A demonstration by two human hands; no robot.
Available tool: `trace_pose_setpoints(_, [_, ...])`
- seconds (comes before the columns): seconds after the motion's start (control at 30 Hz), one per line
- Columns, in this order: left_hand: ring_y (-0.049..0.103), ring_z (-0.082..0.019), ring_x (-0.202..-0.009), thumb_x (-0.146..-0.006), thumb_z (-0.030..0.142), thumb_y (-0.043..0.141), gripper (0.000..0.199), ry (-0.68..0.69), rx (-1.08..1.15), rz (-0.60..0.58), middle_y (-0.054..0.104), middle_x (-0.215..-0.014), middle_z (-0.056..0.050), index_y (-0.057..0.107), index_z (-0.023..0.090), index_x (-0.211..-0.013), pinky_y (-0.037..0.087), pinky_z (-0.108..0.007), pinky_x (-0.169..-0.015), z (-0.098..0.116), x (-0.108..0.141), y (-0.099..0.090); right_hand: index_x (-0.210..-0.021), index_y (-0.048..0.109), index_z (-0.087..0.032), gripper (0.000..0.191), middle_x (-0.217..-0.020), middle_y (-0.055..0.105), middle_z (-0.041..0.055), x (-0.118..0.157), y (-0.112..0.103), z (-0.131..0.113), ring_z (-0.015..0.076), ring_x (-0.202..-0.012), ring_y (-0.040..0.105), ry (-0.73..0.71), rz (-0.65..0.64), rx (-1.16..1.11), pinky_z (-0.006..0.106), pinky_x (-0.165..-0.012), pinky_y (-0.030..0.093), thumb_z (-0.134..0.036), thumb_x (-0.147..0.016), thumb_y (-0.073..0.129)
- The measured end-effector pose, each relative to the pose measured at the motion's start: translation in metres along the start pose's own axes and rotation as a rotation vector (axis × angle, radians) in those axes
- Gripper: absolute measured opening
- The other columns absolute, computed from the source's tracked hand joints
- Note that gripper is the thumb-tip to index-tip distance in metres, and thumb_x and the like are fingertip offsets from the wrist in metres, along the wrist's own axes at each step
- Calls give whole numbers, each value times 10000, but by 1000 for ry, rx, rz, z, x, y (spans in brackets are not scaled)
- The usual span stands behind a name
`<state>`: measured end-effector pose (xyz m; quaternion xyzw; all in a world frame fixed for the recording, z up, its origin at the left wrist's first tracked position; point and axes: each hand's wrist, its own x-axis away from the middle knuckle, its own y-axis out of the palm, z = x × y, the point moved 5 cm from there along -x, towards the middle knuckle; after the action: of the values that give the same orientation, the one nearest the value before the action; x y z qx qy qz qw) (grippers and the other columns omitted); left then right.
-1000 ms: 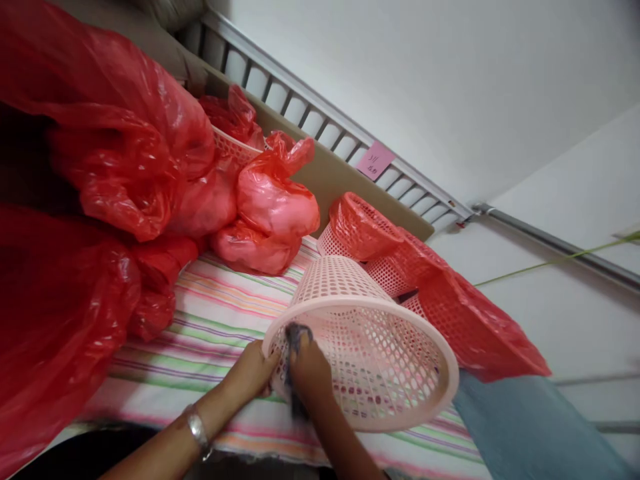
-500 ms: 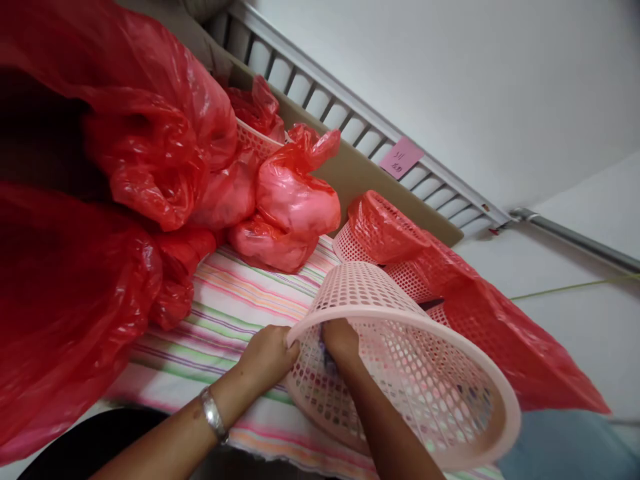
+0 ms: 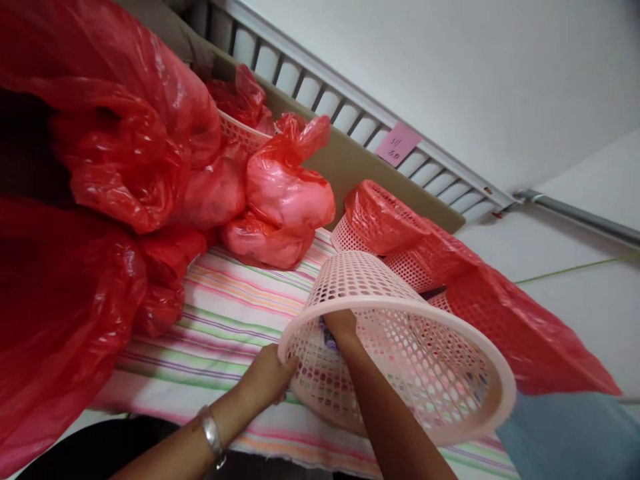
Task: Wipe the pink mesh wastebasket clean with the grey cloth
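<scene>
A pink perforated basket (image 3: 370, 277) lies tilted on a striped cloth (image 3: 240, 287), its round mouth facing me. My left hand (image 3: 270, 375) is closed on the left side of the rim, a silver bracelet on that wrist. Reaching through the mouth, my right hand (image 3: 343, 325) is inside near the basket's inner wall. A small bluish-purple item (image 3: 329, 335) shows beside it; the rim and wall hide the fingers, so what they grip is unclear.
Red plastic bags (image 3: 290, 200) pile up at the left and centre. Behind and right, more pink baskets (image 3: 350, 237) are partly covered by red plastic (image 3: 520, 333). A white railing (image 3: 330, 100) bears a pink note (image 3: 399, 143). Blue material (image 3: 575, 433) lies lower right.
The basket has shifted slightly up and left in view, both hands staying with it. My left hand sits a little lower on the rim, and more of the bluish-purple item shows.
</scene>
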<state>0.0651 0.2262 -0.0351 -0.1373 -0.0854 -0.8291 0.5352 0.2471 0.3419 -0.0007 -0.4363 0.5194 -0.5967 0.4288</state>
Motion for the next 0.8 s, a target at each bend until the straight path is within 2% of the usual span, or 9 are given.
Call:
trace_pose_setpoints(0.1, [494,-131,-302,-788,361,427,264,25,52,16,464,-373,41,556,132,-773,375,-201,-305,-2,-3,4,-1151,546,-157,388,-1053,636,138,35,-1,-6,246,-948,608,14,27,12,326,-765,437,-337,-890,321])
trace_pose_setpoints(0.2, [493,-130,-290,-789,359,426,243,22,78,4,460,-342,45,531,146,-732,392,-203,-305,-4,-7,7,-1156,507,-167,360,-962,639,113,94,4,-14,225,-852,621,-27,77,11,303,-703,432,-328,-883,338])
trace_pose_setpoints(0.3, [502,-134,-290,-791,375,418,255,32,99,-5,461,-343,48,517,155,-708,394,-203,-301,-5,-7,8,-1100,522,-202,297,-949,627,90,152,13,-19,213,-836,615,-94,57,-38,282,-685,422,-304,-861,379])
trace_pose_setpoints(0.4, [500,-127,-289,-784,373,428,251,58,92,3,471,-378,53,530,154,-716,370,-189,-294,-2,-5,6,-1043,542,-199,257,-944,626,93,178,15,-18,208,-850,612,-125,22,-86,277,-710,418,-271,-856,380])
trace_pose_setpoints(0.47, [492,-118,-284,-781,368,432,256,63,60,11,505,-425,42,554,146,-742,349,-184,-288,2,-3,3,-1033,540,-197,251,-935,631,86,171,12,-19,203,-862,610,-155,11,-102,274,-724,418,-270,-850,385])
trace_pose_setpoints(0.53, [500,-120,-300,-786,359,416,282,73,11,23,562,-485,13,587,135,-768,349,-193,-299,7,-1,0,-1061,529,-193,273,-929,637,83,148,7,-19,206,-855,613,-155,9,-72,278,-715,421,-283,-846,387])
trace_pose_setpoints(0.63, [625,-171,-525,-772,285,422,278,177,-78,79,679,-651,-62,649,124,-773,456,-235,-470,19,2,-8,-1129,515,-161,340,-949,647,113,98,0,-17,225,-857,620,-83,15,13,298,-716,431,-302,-856,369])
trace_pose_setpoints(0.7, [656,-202,-706,-750,232,433,268,231,-133,99,714,-747,-84,679,127,-763,479,-259,-617,26,2,-14,-1152,527,-155,370,-990,650,130,63,-3,-16,235,-901,620,-34,11,28,312,-748,435,-311,-874,340])
trace_pose_setpoints(0.8, [652,-213,-742,-754,227,424,287,244,-187,71,720,-762,-84,693,128,-768,467,-272,-651,33,-2,-22,-1134,574,-185,378,-1101,631,126,16,-3,-15,242,-1010,590,3,-12,6,318,-803,428,-303,-889,311])
